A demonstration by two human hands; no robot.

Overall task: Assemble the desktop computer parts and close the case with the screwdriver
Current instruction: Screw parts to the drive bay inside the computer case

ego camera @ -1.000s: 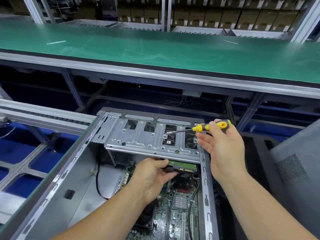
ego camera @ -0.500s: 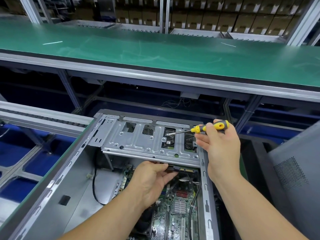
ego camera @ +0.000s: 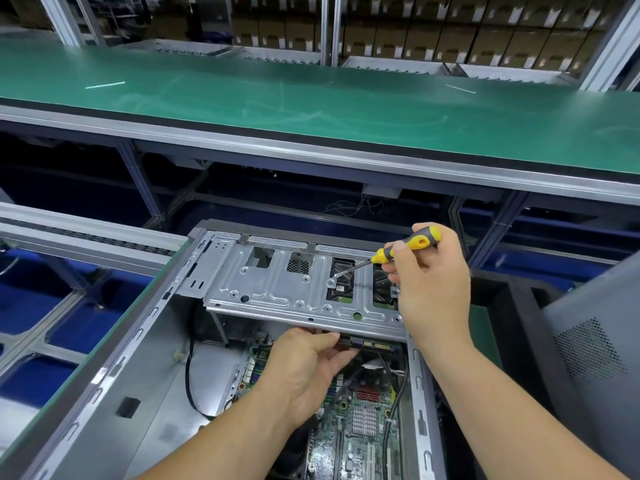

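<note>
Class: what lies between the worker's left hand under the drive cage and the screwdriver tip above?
In the head view, the metal drive cage plate separates the left hand, holding the hard drive, from the screwdriver gripped by the right hand.

Factory assembly line: green conveyor belt [ego camera: 311, 109], stacked cartons [ego camera: 415, 36] behind.

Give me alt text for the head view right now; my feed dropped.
The right hand holds a yellow-and-black screwdriver, its tip at a screw hole on the metal drive cage of an open computer case. The left hand grips a hard drive under the cage, above the motherboard. A green conveyor belt runs behind.
</note>
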